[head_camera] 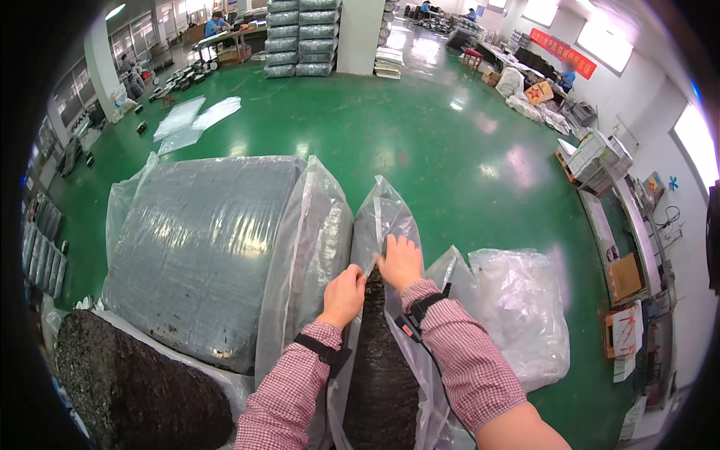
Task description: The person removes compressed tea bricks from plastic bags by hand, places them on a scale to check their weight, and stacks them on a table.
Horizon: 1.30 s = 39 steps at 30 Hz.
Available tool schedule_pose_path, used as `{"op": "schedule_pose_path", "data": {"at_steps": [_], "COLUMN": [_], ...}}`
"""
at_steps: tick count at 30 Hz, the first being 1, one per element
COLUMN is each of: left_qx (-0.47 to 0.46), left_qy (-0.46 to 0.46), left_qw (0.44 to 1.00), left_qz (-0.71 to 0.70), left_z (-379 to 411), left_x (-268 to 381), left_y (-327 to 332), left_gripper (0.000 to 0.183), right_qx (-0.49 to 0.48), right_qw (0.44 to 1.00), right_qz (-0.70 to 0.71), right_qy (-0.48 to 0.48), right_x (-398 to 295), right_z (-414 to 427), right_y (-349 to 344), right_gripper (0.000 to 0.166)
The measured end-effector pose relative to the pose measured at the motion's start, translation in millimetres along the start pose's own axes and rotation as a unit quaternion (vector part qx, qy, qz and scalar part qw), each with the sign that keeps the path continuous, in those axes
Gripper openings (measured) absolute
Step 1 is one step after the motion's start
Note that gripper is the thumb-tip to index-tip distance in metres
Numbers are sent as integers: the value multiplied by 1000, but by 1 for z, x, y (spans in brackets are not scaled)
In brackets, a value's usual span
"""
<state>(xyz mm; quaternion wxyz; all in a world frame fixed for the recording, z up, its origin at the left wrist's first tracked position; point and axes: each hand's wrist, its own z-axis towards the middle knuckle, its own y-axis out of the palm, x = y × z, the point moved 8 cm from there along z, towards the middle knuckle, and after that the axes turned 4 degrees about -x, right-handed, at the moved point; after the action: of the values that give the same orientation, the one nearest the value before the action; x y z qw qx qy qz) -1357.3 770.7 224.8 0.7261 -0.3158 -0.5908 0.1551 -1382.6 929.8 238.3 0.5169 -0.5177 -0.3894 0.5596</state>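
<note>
My left hand pinches the edge of a clear plastic bag at the middle, its fingers closed on the film. My right hand grips the same bag a little further right, where the bag's closed front end rises to a point. Between and below my hands the bag lies open lengthwise over a dark, fibrous slab. To the left, against it, stands another filled plastic bag, and beyond that a large plastic-wrapped bale. My fingertips are partly hidden by the hands themselves.
At the lower left lies an uncovered dark heap. A stack of clear plastic bags is on the right. Ahead are plastic sheets on the green floor, a pillar and wrapped bundles. Shelving lines the right; people sit further off.
</note>
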Motion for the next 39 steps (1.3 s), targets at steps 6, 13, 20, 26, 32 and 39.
{"op": "schedule_pose_path", "data": {"at_steps": [6,13,20,26,32,39], "left_qx": [53,124,14,-61,-67,0], "left_qy": [3,-43,-47,-138,-150,-20], "left_qw": [977,978,999,980,972,984], "left_qz": [205,163,-15,-130,-167,-177], "left_z": [1,-11,-136,-140,-154,-211], "left_x": [-37,-8,24,-25,-16,76], "left_y": [-34,-43,51,68,51,-51], "left_gripper": [6,28,70,81,83,73], "right_qx": [-10,119,-72,-167,-164,-101], "right_qw": [981,993,877,632,618,682], "right_qz": [-195,16,381,622,657,668], "right_qy": [-11,-16,284,431,400,280], "right_x": [70,82,47,95,63,27], "right_z": [13,-36,-201,-247,-244,-263], "right_y": [-3,-76,38,118,71,-31], "right_gripper": [9,46,80,89,84,74]}}
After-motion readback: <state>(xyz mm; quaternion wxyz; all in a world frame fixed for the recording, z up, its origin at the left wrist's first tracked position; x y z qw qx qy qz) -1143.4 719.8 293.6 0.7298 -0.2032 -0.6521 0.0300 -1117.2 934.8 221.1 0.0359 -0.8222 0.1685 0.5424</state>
